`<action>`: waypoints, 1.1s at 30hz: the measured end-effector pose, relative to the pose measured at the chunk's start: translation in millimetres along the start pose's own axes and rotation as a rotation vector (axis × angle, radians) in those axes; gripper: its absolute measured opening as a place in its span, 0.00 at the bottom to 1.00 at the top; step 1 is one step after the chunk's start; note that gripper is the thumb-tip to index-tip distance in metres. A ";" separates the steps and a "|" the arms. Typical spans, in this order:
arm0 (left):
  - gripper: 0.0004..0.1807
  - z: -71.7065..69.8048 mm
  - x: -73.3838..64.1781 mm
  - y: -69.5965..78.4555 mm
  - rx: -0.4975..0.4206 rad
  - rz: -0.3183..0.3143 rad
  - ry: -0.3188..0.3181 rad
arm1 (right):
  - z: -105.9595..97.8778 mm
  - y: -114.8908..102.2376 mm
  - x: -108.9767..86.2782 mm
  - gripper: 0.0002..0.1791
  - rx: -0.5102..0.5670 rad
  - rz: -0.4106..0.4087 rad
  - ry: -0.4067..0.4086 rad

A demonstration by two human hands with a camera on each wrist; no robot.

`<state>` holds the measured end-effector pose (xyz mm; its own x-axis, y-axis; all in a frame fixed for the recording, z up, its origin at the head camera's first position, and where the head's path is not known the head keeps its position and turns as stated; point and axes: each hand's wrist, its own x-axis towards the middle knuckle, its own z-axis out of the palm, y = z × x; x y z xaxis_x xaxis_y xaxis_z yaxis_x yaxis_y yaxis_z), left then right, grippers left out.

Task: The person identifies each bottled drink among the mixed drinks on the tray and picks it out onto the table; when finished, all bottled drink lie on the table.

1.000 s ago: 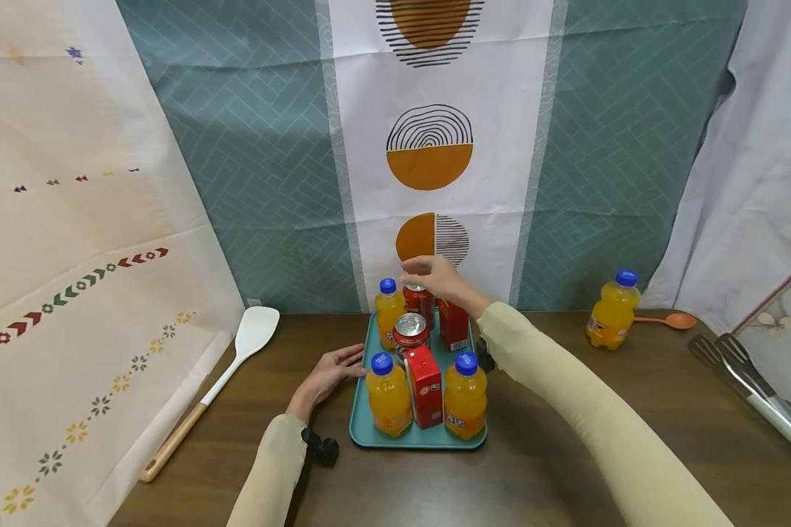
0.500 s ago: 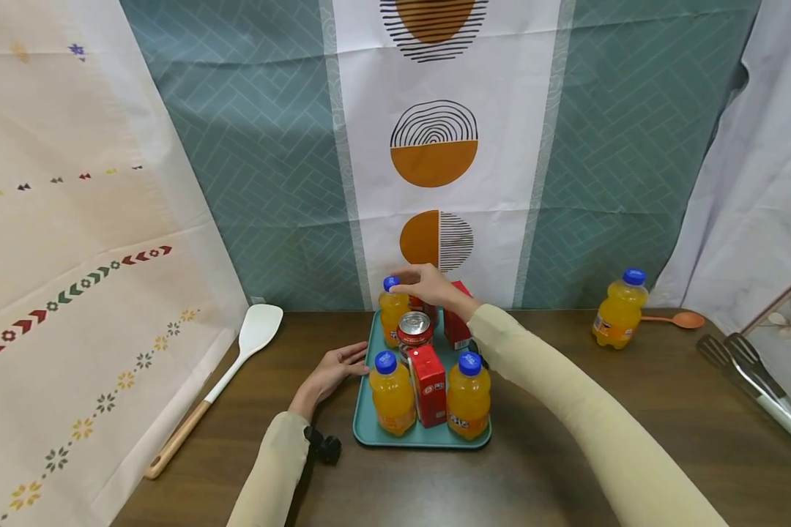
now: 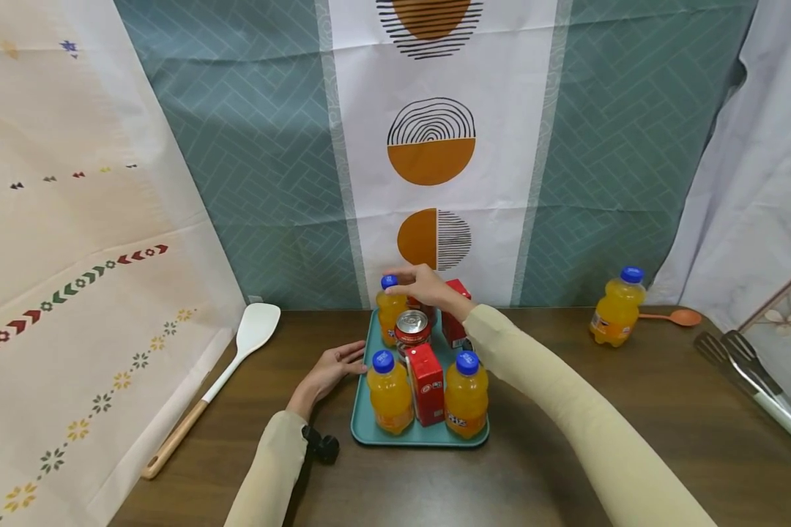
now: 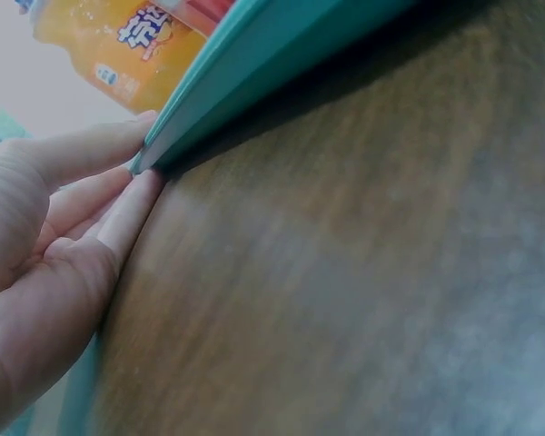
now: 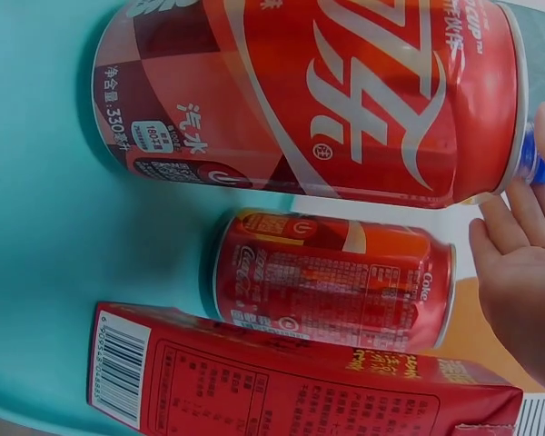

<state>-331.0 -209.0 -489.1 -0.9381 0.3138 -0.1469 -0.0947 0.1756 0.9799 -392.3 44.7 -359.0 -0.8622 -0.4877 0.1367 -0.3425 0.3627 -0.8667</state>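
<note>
A teal tray (image 3: 362, 417) on the wooden table carries orange soda bottles, red soda cans and red drink cartons. At its left rim is my left hand (image 3: 329, 369); in the left wrist view the thumb and fingertips meet on the tray's edge. My right hand (image 3: 425, 285) reaches over the tray and grips the blue cap of the back-left orange soda bottle (image 3: 390, 319). That bottle stands upright. Just in front of it is a red soda can (image 3: 411, 329), with another red can (image 5: 336, 282) behind. A red carton (image 3: 452, 331) is beneath my right forearm.
Two more orange soda bottles (image 3: 390, 399) flank a red carton (image 3: 425, 384) at the tray's front. A single bottle (image 3: 616, 311) stands at the right by an orange spoon (image 3: 684, 317). Metal tongs (image 3: 758, 380) lie far right; a white spatula (image 3: 253, 329) lies left.
My right hand has come down from over the back can, leftward onto the bottle's blue cap. The left hand has stayed at the tray's rim.
</note>
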 end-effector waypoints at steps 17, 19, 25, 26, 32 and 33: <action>0.34 2.9 0.5 2.4 0.003 -0.004 0.013 | 0.5 -7.0 -0.9 0.24 -0.058 0.044 0.048; 0.34 3.2 -0.2 2.9 0.007 -0.004 0.015 | 0.2 -6.0 0.1 0.24 -0.042 0.054 0.056; 0.34 3.3 -1.4 1.9 -0.001 -0.010 0.015 | 0.1 -7.0 0.8 0.24 -0.009 0.072 0.063; 0.34 3.0 -1.7 1.6 -0.001 -0.010 0.015 | 0.0 -8.7 0.6 0.24 -0.016 0.070 0.059; 0.35 2.1 -2.5 2.3 -0.003 -0.012 0.016 | -11.3 -37.6 1.9 0.24 -0.035 0.034 0.060; 0.35 2.1 -2.3 3.0 -0.009 -0.014 0.017 | -15.1 -45.1 2.8 0.24 -0.029 0.027 0.064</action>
<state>-328.4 -207.3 -486.1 -0.9421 0.2957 -0.1582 -0.1107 0.1713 0.9790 -384.9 39.0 -312.3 -0.8932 -0.4259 0.1446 -0.3286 0.3985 -0.8563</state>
